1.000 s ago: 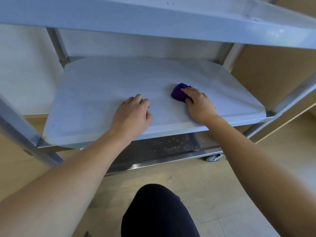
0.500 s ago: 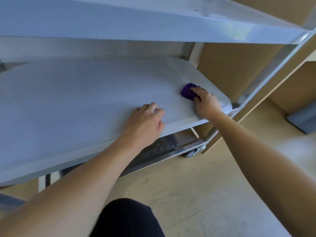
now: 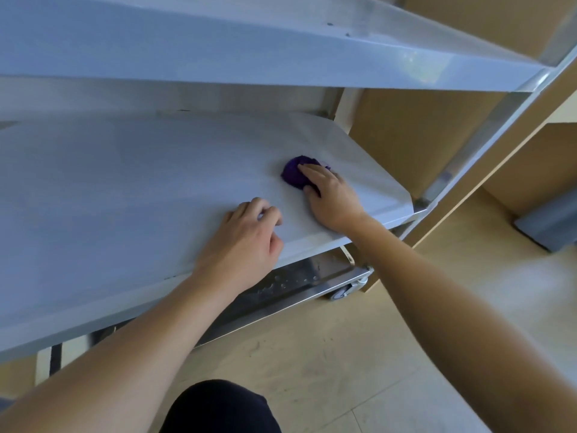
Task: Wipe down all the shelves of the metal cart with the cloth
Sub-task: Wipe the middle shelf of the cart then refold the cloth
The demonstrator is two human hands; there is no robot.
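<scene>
Cloth [image 3: 293,175] had just come back off the 3 o'clock end of the middle shelf [image 3: 125,189]. Half a sec earlier it sat almost at that end's edge; now a strip of bare metal showed btw. it and the corner. A full sec earlier it was nearer mid-shelf, so the stroke went out toward 3 and was returning toward 9. Prob. meaning: that end had got its pass, and the wide stretch toward 9 o'clock looked like what was left on this level.

Right hand [image 3: 335,198] lay over the bunched purple cloth, fingers curled across its top, thumb against its near side, pressing it to the shelf. Left hand [image 3: 246,242] was at approx. 7 o'clock of the cloth, near the front lip, fingers curled under w/ nothing visibly held, braced on the metal, much as half a sec earlier.

View had swung too: more of the metal cart's [image 3: 488,134] upright at 3 o'clock showed. Bottom shelf [image 3: 299,281], w/ specks or droplets on it, looked not yet wiped; top shelf [image 3: 218,42], couldn't tell.
</scene>
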